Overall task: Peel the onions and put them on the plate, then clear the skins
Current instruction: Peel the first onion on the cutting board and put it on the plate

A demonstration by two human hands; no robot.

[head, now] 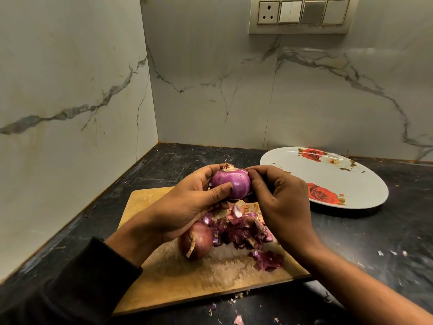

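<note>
A mostly peeled purple onion (234, 180) is held above the wooden cutting board (178, 275). My left hand (187, 202) grips it from the left, thumb across its front. My right hand (278, 200) holds its right side, fingertips pinching near the dry top end. Below them on the board lies an onion still in its brown skin (195, 240), next to a heap of purple and brown skins (243, 227). A white plate with red roses (351, 181) sits to the right on the counter and holds no onion.
The black counter (375, 242) meets marbled walls in the far corner. Small skin scraps (236, 319) lie on the counter in front of the board, with pale flecks (393, 253) at the right. A switch panel (302, 14) hangs on the back wall.
</note>
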